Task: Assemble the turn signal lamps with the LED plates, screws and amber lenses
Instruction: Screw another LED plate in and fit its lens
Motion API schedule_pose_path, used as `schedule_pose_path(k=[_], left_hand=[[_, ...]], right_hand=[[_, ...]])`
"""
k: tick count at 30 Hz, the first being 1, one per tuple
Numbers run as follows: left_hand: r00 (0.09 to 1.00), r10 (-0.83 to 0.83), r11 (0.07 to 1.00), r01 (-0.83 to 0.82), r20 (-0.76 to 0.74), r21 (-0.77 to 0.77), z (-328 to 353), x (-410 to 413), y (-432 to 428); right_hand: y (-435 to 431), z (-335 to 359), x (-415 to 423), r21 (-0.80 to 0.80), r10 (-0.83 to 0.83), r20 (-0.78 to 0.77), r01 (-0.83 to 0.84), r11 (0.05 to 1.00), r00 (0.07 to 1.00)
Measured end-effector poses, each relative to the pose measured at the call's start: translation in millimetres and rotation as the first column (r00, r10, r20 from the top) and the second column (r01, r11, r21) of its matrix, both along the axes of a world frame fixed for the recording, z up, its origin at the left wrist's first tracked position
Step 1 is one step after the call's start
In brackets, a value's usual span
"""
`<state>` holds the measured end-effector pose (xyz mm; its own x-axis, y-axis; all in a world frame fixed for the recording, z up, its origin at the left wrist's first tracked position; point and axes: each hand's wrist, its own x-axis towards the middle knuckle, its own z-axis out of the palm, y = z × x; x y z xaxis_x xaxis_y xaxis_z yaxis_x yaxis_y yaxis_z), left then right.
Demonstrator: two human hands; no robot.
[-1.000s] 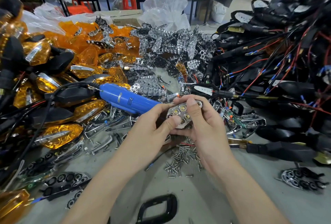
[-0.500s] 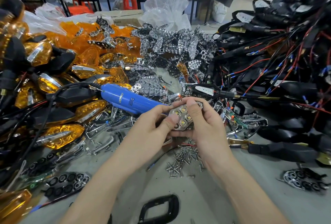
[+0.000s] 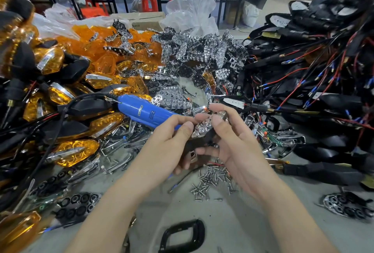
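Both hands meet over the counter, just in front of the blue electric screwdriver. The left grip pinches the lower left end of the chrome LED plate between thumb and forefinger. The right grip pinches the upper right end, thumb on the near edge and forefinger curled over the top.

The LED plate is held clear of the counter. Its long axis runs on a slant from lower left to upper right, and its studded face is tipped up and to the left, so it shows nearly edge-on. A dark lamp housing sits under it, between the palms.

1 second ago the plate's face was turned flat to the camera with its round LED cups plain to see. It has since been rolled away, and the housing beneath now shows.

The loose screws lie on the counter just below the hands. The amber lenses are heaped far left, and the wired black housings to the right.
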<state>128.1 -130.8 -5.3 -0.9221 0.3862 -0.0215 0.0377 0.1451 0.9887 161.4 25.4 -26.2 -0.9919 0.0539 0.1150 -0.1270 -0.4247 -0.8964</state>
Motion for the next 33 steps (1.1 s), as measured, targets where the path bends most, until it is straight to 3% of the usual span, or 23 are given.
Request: schedule_pose_path(k=[3, 5, 9, 15, 19, 25, 29, 33], left_hand=[[1.000, 0.007, 1.000, -0.006, -0.030, 0.022, 2, 1, -1], [0.986, -0.009, 1.000, 0.005, -0.168, -0.026, 0, 4, -1], [0.817, -0.081, 0.945, -0.119, -0.571, -0.303, -5, 8, 2], [0.644, -0.018, 0.938, -0.254, -0.765, -0.235, -3, 12, 9], [0.635, 0.009, 0.918, -0.311, -0.772, -0.245, -3, 13, 11], [0.767, 0.150, 0.975, -0.218, -0.623, -0.034, 3, 8, 4], [0.882, 0.070, 0.997, -0.057, -0.465, 0.043, 4, 8, 4], [0.929, 0.003, 0.995, 0.034, -0.369, 0.093, 2, 6, 4]], right_hand=[[0, 1, 0, -0.056, 0.017, -0.036, -0.019, 0.998, 0.999], [0, 1, -1, -0.079, -0.016, -0.048, 0.012, 0.997, 0.999], [6, 3, -1, -0.151, -0.103, -0.056, 0.093, 0.984, 0.993], [3, 1, -2, -0.175, -0.130, -0.047, 0.120, 0.977, 0.990], [1, 1, -3, -0.195, -0.110, -0.062, 0.096, 0.976, 0.992], [0, 0, -2, -0.108, 0.065, -0.145, -0.081, 0.991, 0.987], [-7, -4, -3, 0.036, -0.014, -0.121, 0.018, 0.999, 0.993], [-7, -3, -3, 0.112, -0.104, -0.111, 0.116, 0.987, 0.988]])
